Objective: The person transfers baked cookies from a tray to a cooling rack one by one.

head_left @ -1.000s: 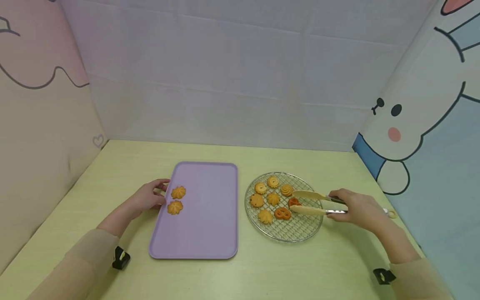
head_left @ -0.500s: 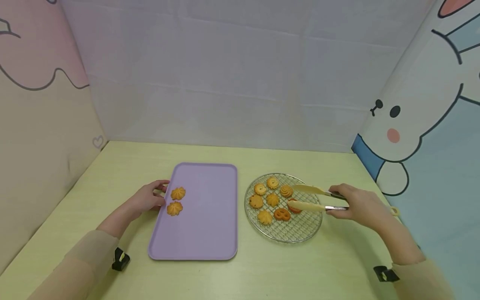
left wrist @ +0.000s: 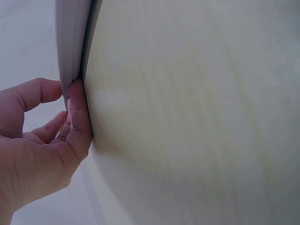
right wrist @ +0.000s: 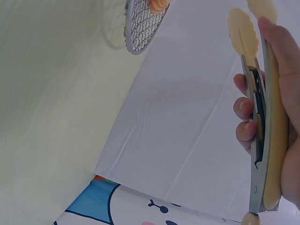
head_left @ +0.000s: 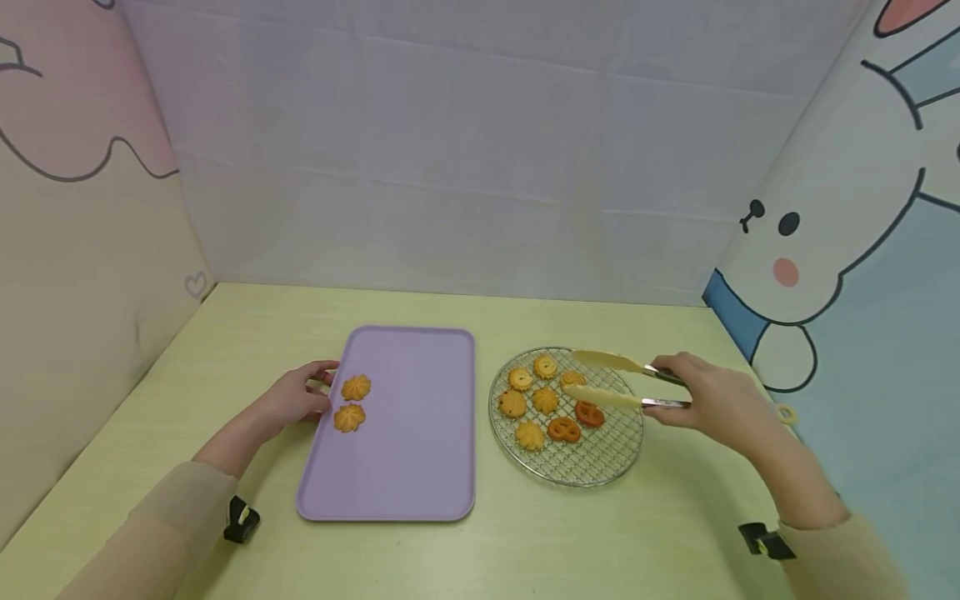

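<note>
My left hand [head_left: 296, 392] holds the left rim of a lilac tray [head_left: 420, 433]; in the left wrist view, the fingers [left wrist: 79, 112] pinch the tray's edge [left wrist: 72, 37]. Two flower-shaped cookies [head_left: 356, 387] lie near that rim. My right hand [head_left: 712, 404] grips tongs [head_left: 611, 397] with cream tips and metal arms. Their tips stand apart above a round wire rack [head_left: 592, 471], with a swirl cookie [head_left: 573, 377] between them in the head view, partly covered by the nearer tip. In the right wrist view, the tongs [right wrist: 260, 117] have nothing visible between their tips.
On the rack lie two pretzel-shaped cookies [head_left: 564, 430], a spotted round cookie [head_left: 512, 403], flower-shaped cookies [head_left: 530, 435] and others. A pale yellow table [head_left: 540, 550] bears tray and rack. White and printed cloth walls [head_left: 480, 167] enclose it.
My right hand has moved the tongs away from the upper pretzel cookie toward the rack's far side, around the swirl cookie. That pretzel now shows fully. The left hand has stayed on the tray.
</note>
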The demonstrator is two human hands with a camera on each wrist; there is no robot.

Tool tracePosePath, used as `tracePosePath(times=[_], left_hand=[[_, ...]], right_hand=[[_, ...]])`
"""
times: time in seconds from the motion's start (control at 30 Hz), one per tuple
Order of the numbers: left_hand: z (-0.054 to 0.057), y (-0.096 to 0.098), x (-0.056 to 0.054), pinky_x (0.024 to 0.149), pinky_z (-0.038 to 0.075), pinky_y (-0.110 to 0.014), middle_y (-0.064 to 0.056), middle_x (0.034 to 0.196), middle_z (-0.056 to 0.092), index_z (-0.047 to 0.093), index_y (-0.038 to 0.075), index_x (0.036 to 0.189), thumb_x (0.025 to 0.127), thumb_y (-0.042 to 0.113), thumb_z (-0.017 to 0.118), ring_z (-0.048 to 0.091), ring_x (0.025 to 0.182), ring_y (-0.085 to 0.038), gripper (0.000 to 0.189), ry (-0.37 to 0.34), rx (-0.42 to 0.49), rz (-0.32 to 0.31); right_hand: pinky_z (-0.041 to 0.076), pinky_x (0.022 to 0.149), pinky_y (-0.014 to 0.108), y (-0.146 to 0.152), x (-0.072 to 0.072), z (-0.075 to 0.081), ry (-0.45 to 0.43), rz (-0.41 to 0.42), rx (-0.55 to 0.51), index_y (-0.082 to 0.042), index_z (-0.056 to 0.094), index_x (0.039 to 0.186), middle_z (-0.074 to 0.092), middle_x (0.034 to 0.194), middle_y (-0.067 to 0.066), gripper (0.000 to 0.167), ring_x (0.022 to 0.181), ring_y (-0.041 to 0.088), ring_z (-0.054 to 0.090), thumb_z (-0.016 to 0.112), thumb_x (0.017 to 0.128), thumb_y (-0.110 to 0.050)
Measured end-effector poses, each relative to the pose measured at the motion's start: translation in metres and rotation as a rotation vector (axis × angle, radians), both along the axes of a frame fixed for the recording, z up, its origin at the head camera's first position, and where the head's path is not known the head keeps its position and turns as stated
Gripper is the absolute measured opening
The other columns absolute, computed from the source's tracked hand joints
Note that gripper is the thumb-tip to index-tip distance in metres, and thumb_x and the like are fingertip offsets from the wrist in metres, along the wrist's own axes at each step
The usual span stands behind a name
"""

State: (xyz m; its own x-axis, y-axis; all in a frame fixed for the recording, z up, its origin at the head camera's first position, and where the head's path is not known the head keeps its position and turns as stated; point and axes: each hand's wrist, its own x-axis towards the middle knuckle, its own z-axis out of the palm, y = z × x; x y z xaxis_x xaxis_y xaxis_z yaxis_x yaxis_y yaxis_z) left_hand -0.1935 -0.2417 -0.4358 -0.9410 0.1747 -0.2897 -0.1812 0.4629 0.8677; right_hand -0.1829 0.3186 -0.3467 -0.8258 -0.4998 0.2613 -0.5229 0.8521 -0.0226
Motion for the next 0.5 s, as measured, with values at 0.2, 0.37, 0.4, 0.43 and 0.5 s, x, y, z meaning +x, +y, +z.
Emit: tracePosePath(times=[0.2, 0.37, 0.4, 0.43, 0.5], left_hand=[[0.003, 0.002, 0.001, 0.069, 0.054, -0.029, -0.025, 0.126, 0.037, 0.025, -0.005, 0.144, 0.08, -0.004, 0.057, 0.054, 0.089, -0.021, 0.072, -0.008, -0.001, 0.005], [0.004, 0.002, 0.002, 0.069, 0.055, -0.029, -0.025, 0.127, 0.037, 0.026, -0.005, 0.144, 0.079, -0.004, 0.056, 0.054, 0.089, -0.022, 0.072, -0.013, -0.017, 0.012], [0.004, 0.001, 0.002, 0.069, 0.055, -0.029, -0.025, 0.127, 0.037, 0.026, -0.005, 0.144, 0.079, -0.004, 0.056, 0.054, 0.089, -0.022, 0.072, -0.011, -0.018, 0.011], [0.004, 0.001, 0.002, 0.07, 0.055, -0.029, -0.025, 0.127, 0.037, 0.026, -0.005, 0.144, 0.079, -0.004, 0.056, 0.054, 0.089, -0.023, 0.072, -0.009, -0.019, 0.01], [0.003, 0.001, 0.001, 0.07, 0.055, -0.03, -0.024, 0.127, 0.037, 0.026, -0.004, 0.144, 0.079, -0.004, 0.056, 0.054, 0.089, -0.023, 0.072, -0.011, -0.019, 0.016]], right_hand=[[0.041, 0.045, 0.024, -0.011, 0.002, 0.008, 0.097, 0.039, -0.024, -0.01, 0.063, 0.108, 0.063, 0.087, -0.002, 0.058, 0.054, 0.005, 0.045, 0.081, 0.066, -0.044], [0.042, 0.046, 0.025, -0.024, 0.002, 0.015, 0.125, 0.057, -0.047, -0.009, 0.063, 0.11, 0.066, 0.093, 0.002, 0.059, 0.056, 0.009, 0.051, 0.08, 0.067, -0.046], [0.043, 0.046, 0.026, -0.026, 0.002, 0.017, 0.132, 0.061, -0.054, -0.009, 0.063, 0.11, 0.066, 0.094, 0.002, 0.059, 0.057, 0.01, 0.053, 0.08, 0.067, -0.046], [0.043, 0.047, 0.026, -0.028, 0.002, 0.018, 0.142, 0.069, -0.063, -0.009, 0.063, 0.111, 0.066, 0.095, 0.002, 0.059, 0.058, 0.011, 0.054, 0.08, 0.067, -0.045], [0.044, 0.047, 0.026, -0.032, 0.002, 0.021, 0.166, 0.087, -0.08, -0.008, 0.063, 0.111, 0.067, 0.096, 0.003, 0.06, 0.058, 0.013, 0.055, 0.079, 0.068, -0.047]])
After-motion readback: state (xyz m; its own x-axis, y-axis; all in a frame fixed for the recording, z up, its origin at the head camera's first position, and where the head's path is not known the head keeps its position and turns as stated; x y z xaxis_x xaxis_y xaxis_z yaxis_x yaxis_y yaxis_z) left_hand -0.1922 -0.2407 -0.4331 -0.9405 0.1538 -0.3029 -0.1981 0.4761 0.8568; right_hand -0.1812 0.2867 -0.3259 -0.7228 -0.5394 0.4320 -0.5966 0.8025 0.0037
